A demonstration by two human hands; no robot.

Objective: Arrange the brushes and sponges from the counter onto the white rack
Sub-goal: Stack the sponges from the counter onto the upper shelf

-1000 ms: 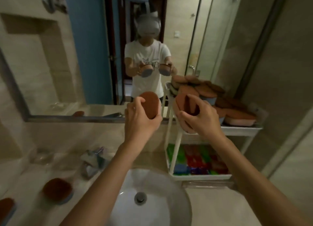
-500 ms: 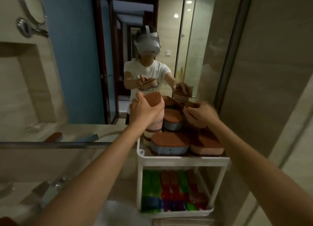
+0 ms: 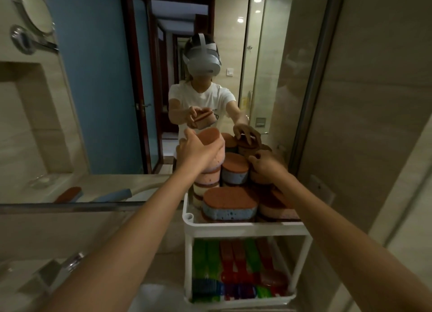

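The white rack stands against the mirror at the right of the counter. Its top shelf is piled with several oval sponges with rust-brown scouring tops, one blue sponge lying in front. My left hand grips a pink sponge and holds it on top of the stack at the shelf's back left. My right hand pinches a brown-topped sponge at the back right of the pile. The lower shelf holds coloured brushes in green, red and blue.
A wall mirror behind the rack reflects me and the sponges. The chrome tap sits at lower left, with the rim of the white basin below. A tiled wall and glass partition close in the right side.
Both hands have carried their sponges up and right to the rack's top shelf. The view has swung from the basin to the rack, and my hands now hold them onto the pile.
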